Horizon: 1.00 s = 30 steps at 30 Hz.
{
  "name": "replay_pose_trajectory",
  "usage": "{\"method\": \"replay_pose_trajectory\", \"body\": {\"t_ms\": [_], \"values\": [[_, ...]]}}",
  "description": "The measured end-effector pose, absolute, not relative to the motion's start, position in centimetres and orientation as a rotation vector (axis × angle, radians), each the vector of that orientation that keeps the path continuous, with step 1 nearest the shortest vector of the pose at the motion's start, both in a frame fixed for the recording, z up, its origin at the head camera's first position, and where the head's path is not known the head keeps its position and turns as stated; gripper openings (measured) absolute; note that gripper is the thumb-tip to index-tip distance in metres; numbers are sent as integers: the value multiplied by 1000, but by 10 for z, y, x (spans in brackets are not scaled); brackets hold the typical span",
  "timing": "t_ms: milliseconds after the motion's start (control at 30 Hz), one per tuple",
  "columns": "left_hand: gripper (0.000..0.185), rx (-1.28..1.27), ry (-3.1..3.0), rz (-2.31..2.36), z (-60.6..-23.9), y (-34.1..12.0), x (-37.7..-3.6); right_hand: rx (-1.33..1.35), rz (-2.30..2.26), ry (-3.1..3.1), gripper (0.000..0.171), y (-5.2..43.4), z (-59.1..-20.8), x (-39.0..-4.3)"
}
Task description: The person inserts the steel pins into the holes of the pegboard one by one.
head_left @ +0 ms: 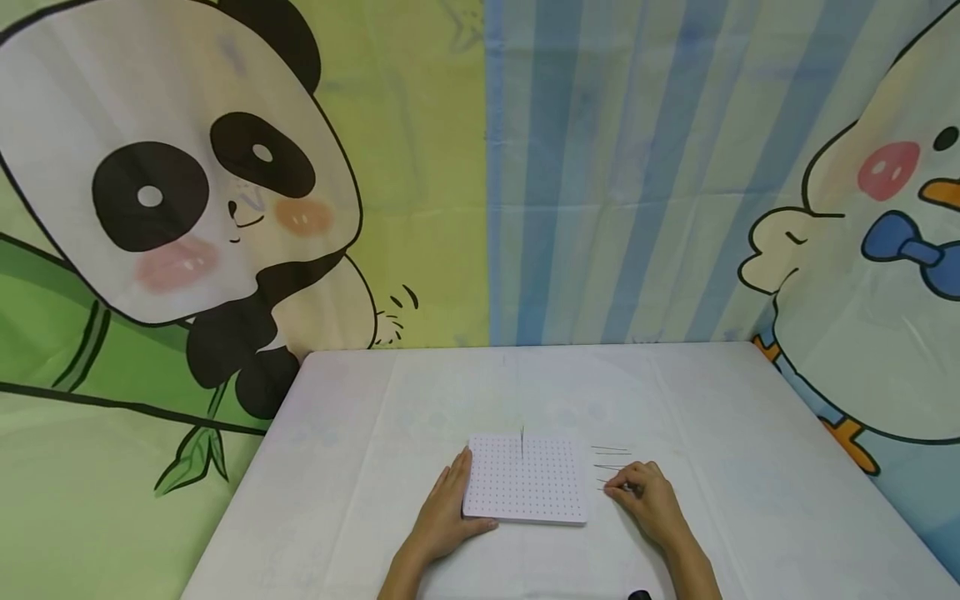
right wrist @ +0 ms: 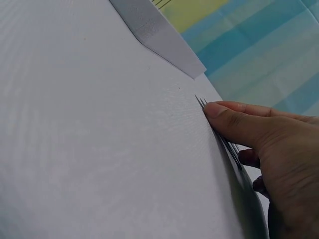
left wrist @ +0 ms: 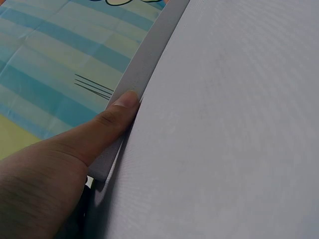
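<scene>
A white pegboard (head_left: 525, 492) with rows of small holes lies on the table, and a thin needle (head_left: 522, 443) stands upright near its back edge. My left hand (head_left: 444, 510) steadies the board, with straight fingers along its left side and the thumb (left wrist: 124, 102) against its front side. To the right of the board, my right hand (head_left: 651, 504) pinches at a thin dark needle between thumb and fingertips, low over the table. Several more needles (head_left: 611, 451) lie beside and beyond those fingertips. In the right wrist view, dark needles (right wrist: 230, 149) overlap beside the thumb, so which one is held is hard to tell.
The white-covered table (head_left: 360, 500) extends around the board on all sides. A small black object (head_left: 639, 595) shows at the front edge, near the right forearm. Behind the table hangs a printed cloth (head_left: 600, 167) with a panda and a white bird.
</scene>
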State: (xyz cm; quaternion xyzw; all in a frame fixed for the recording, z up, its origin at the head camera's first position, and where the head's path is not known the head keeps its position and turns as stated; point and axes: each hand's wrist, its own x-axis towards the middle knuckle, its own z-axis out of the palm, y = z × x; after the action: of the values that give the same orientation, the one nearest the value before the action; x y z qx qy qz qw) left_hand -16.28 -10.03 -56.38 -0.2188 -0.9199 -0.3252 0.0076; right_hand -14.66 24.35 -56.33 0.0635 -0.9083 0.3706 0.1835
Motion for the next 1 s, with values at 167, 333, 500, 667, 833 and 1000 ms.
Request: {"method": "replay_pose_trajectory", "body": {"t_ms": [167, 333, 500, 667, 833, 1000], "values": [[115, -693, -2876, -999, -565, -101, -164, 189, 1007, -2593, 17, 243, -561, -147], [116, -692, -2887, -1007, -565, -100, -164, 138, 974, -2627, 8, 240, -556, -147], [116, -691, -2874, -992, -564, -100, -163, 57, 1119, -2568, 5, 227, -546, -149], [115, -695, -2850, -997, -562, -101, -163, 69, 1279, -2384, 6, 201, -540, -156], [115, -687, -2883, -991, -562, -101, -163, 140, 1295, -2210, 12, 170, -538, -165], [115, -692, -2876, -994, -562, -101, -162, 234, 1320, -2114, 15, 144, -541, -175]]}}
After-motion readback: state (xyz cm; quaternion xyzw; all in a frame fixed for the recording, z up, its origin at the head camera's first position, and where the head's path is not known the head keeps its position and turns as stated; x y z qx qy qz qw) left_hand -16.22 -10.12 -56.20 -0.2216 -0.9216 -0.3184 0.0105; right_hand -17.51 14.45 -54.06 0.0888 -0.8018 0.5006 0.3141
